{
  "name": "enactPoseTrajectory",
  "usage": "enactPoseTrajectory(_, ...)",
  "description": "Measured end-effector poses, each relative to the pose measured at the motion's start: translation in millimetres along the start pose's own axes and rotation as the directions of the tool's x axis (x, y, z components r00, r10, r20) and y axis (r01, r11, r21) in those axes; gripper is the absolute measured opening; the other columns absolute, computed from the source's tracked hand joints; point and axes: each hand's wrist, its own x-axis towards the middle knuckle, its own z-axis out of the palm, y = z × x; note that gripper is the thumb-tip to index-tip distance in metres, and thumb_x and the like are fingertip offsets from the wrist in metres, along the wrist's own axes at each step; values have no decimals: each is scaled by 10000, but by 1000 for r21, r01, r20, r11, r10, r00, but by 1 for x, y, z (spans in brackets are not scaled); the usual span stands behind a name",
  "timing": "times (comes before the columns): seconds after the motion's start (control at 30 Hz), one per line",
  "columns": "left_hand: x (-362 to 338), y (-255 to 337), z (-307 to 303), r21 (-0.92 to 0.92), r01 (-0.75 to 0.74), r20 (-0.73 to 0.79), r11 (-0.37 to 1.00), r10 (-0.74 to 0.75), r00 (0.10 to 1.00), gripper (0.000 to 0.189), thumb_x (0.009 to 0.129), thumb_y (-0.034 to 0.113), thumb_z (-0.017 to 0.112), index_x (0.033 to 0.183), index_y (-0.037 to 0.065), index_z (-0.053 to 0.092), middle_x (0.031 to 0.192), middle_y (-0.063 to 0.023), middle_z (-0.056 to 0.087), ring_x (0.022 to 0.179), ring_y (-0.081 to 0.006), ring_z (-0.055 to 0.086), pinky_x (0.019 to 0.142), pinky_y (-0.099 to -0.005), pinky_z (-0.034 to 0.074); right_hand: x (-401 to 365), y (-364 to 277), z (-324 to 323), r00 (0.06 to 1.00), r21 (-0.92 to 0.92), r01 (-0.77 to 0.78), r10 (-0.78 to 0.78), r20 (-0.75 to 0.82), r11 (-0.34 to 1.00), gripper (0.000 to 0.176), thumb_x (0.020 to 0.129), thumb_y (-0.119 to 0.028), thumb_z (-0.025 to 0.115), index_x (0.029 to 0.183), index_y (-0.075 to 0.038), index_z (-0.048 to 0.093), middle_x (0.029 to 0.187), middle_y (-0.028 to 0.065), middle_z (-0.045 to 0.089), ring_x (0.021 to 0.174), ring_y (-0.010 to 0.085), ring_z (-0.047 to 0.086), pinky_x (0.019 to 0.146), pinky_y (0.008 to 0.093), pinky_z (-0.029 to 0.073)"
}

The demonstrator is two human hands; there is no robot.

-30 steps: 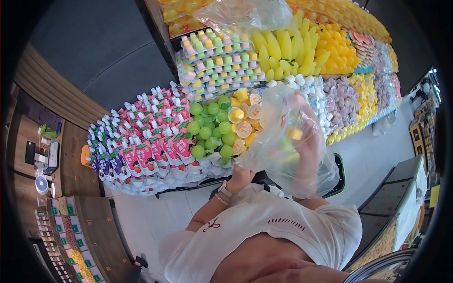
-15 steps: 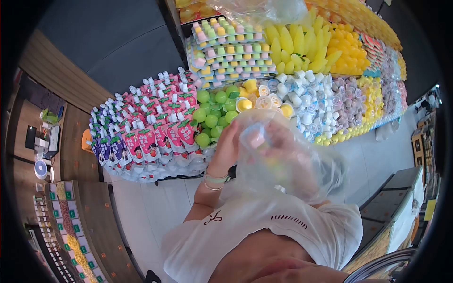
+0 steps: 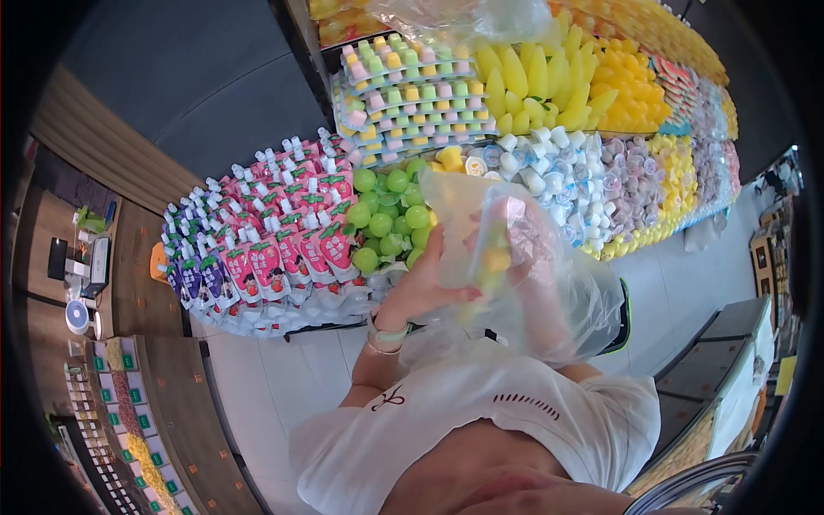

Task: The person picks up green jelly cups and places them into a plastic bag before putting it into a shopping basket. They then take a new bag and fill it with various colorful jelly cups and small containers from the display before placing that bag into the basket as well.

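Observation:
A clear plastic bag (image 3: 455, 193) hangs in front of my chest, with a flat pack of coloured jelly cups (image 3: 495, 259) showing blurred through its film. My right hand (image 3: 525, 245) is seen through the plastic, its fingers bent around the pack. At the bag's left edge is my left hand (image 3: 429, 279), thumb and index finger spread wide apart against the film. A band and a bracelet circle the left wrist. Just beyond the hands lie green round jellies (image 3: 390, 206) and white-lidded jelly cups (image 3: 545, 167).
Pink and purple spout pouches (image 3: 283, 223) stand in rows on the left. Behind are stacked packs of coloured jelly cups (image 3: 412, 94), yellow banana-shaped packs (image 3: 541, 77) and orange jellies (image 3: 631, 81). A drawer cabinet (image 3: 712, 369) stands at right. Grain bins (image 3: 137, 421) line the left side.
My left hand has shifted down and right, its thumb and index finger now spread. The bag and pack have turned more upright, and the pack sits lower in the bag.

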Motion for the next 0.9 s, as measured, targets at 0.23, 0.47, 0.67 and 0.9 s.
enactPoseTrajectory(0.23,-8,0,10,-213,259,285,942,-194,939,846,677,239,795,1349,27,326,1263,-79,460,1171,-186,432,985,-335,351,17,15,-3,978,84,-2,19,-207,996,462,869,-143,584,1286,-49,411,1160,168,561,947,273,611,851,380,489)
enactPoseTrajectory(0.47,-18,-28,26,-547,-53,-67,835,19,998,748,706,89,725,1335,31,326,1173,-97,530,1074,-226,529,925,-371,429,7,-18,6,993,-580,53,17,115,813,490,866,-174,548,1309,-11,415,1299,112,491,1159,210,490,985,341,358)
enactPoseTrajectory(0.67,-20,-46,-10,-667,-232,-347,708,-20,938,582,792,100,625,1306,23,361,1181,-130,523,1047,-285,556,907,-446,457,-14,-25,-69,858,-220,120,10,513,968,438,843,-214,580,1209,18,509,1217,111,565,1117,246,534,940,354,395)
enactPoseTrajectory(0.9,-27,-45,-21,-748,-285,-454,600,-147,879,531,761,207,673,1202,10,454,1087,-119,570,975,-277,606,881,-422,476,-19,-14,-75,943,-669,325,-170,287,669,240,861,-132,584,1075,-24,574,1039,131,616,920,235,612,827,377,472)
